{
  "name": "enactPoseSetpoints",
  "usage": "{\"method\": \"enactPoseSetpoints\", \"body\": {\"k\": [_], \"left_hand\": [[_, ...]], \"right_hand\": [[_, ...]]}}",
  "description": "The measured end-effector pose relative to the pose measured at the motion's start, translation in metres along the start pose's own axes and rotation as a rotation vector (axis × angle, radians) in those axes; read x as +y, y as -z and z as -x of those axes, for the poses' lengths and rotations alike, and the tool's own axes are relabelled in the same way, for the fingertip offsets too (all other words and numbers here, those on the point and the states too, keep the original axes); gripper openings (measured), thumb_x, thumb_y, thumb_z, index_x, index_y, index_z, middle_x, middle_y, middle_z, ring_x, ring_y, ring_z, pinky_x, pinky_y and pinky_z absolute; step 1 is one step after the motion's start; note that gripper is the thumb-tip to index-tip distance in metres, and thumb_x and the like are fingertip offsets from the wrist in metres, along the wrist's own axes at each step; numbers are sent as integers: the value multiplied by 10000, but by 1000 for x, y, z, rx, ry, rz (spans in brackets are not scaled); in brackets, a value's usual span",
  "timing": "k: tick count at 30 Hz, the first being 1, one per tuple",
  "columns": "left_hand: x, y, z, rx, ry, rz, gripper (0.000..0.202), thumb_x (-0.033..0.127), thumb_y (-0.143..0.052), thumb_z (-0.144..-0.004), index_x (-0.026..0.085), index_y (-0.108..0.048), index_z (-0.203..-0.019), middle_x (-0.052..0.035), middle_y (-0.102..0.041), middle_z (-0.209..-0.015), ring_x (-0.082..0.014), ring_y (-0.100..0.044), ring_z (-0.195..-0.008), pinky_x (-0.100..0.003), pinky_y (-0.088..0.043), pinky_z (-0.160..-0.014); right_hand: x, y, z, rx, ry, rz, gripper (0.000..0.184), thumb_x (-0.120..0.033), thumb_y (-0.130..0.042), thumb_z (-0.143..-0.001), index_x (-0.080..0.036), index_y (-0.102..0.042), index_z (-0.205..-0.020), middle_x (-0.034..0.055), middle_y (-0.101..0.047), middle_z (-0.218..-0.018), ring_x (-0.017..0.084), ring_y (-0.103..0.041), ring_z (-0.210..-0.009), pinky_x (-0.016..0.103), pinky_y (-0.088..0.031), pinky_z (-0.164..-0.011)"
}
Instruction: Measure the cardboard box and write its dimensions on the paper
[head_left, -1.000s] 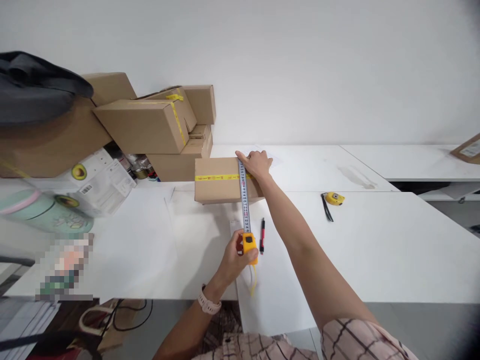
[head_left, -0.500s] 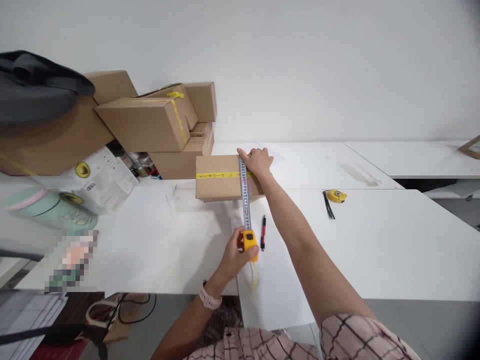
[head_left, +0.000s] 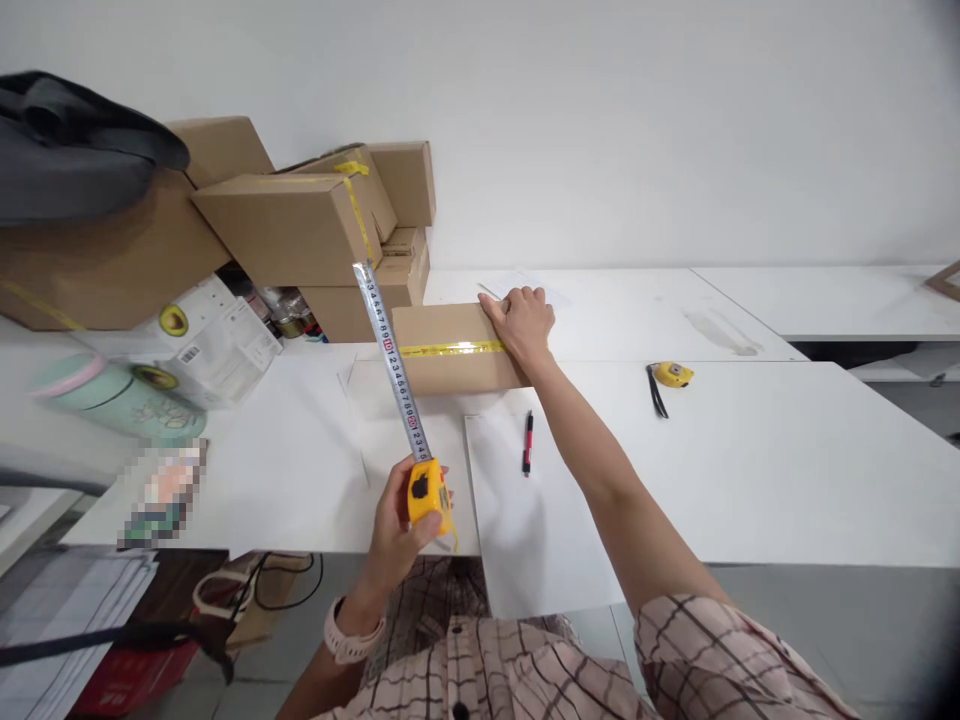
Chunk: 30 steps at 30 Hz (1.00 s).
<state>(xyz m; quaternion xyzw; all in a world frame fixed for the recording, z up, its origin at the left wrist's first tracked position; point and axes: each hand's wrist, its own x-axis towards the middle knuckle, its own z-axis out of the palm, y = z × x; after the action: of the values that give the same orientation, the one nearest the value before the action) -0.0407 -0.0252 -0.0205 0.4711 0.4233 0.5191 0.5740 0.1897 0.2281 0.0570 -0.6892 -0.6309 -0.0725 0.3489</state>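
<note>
the left hand (head_left: 397,522) is wrapping around a yellow tape measure (head_left: 427,497), thumb lying on the case. out from that hand the blade (head_left: 394,365) is slanting forward and leftward; its free end is standing beyond the left side of the cardboard box (head_left: 450,372), not lined up along an edge. the box is sitting ahead and to the right of the left hand, and the right hand (head_left: 527,320) is bracing its far right corner; whether that hand is gripping or merely pressing, i cannot tell. judging from this, drawing out the blade and steadying the box are done, while no edge is being measured just now. right of the left hand, a pen (head_left: 528,445) is lying unheld on a white sheet (head_left: 555,560) showing no legible writing, so noting a reading seems to be remaining. farther right, a second tape measure (head_left: 673,375) is resting untouched.
</note>
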Motion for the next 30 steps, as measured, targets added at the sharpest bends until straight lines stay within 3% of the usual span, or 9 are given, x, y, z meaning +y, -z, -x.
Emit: {"method": "enactPoseSetpoints", "body": {"k": [4,8,11,13,16,18,22,27,30], "left_hand": [[-5,14,17,-11,52,-42,738,502,-809,-746,208,-471,-1332,-169,-648,-1255,-269,-710,-946,-398,-593,-835],[-7,22,29,-131,126,-169,708,478,-780,-757,218,-478,-1342,-150,-635,-1265,-254,-683,-974,-366,-583,-817],[1,27,39,-256,203,-450,690,406,-745,-754,227,-486,-1369,-96,-664,-1141,-227,-661,-920,-310,-563,-734],[7,28,44,-357,235,-635,689,365,-738,-729,239,-511,-1368,-51,-674,-1047,-201,-645,-833,-289,-540,-693],[11,28,47,-484,187,-775,679,324,-762,-666,255,-579,-1317,-16,-685,-983,-203,-634,-797,-299,-532,-716],[8,26,46,-496,136,-798,720,305,-788,-625,266,-597,-1318,-24,-696,-1004,-232,-647,-844,-322,-538,-761],[-5,18,37,-428,88,-748,990,323,-811,-641,328,-396,-1540,-75,-650,-1240,-264,-662,-979,-350,-541,-818],[-10,-4,19,-396,22,-698,1133,367,-823,-683,331,-189,-1620,-92,-611,-1300,-274,-640,-1081,-389,-519,-907],[-6,-8,4,-349,-22,-762,1082,389,-794,-736,342,-170,-1618,-87,-604,-1318,-274,-637,-1117,-393,-506,-932]], "right_hand": [[4,-16,44,144,47,-45,555,-656,-395,-978,-171,-664,-1001,163,-646,-1057,315,-493,-1103,456,-391,-947],[7,-15,76,83,96,-150,489,-621,-434,-977,-197,-677,-991,140,-676,-1105,296,-521,-1134,487,-338,-1059],[10,20,93,-6,-7,-402,577,-608,-256,-1024,-218,-676,-1091,112,-688,-1143,265,-559,-1122,476,-401,-1024],[16,55,106,-108,-68,-690,654,-635,-157,-1022,-234,-646,-1188,87,-698,-1071,224,-608,-952,400,-494,-856],[28,100,128,-218,-152,-900,613,-730,-345,-958,-227,-679,-1062,35,-640,-804,170,-551,-687,303,-466,-621],[37,113,147,-163,-258,-888,585,-750,-426,-917,-221,-671,-862,4,-529,-664,145,-459,-569,278,-396,-518],[37,99,199,-47,-395,-762,534,-702,-460,-918,-240,-584,-681,-9,-442,-594,154,-439,-547,283,-388,-502],[8,65,261,-358,-180,-814,462,-579,-375,-993,-253,-612,-767,18,-590,-708,176,-573,-641,306,-475,-611],[13,52,259,-420,-78,-672,389,-503,-339,-1022,-248,-613,-916,42,-671,-889,193,-636,-816,319,-485,-749]]}}
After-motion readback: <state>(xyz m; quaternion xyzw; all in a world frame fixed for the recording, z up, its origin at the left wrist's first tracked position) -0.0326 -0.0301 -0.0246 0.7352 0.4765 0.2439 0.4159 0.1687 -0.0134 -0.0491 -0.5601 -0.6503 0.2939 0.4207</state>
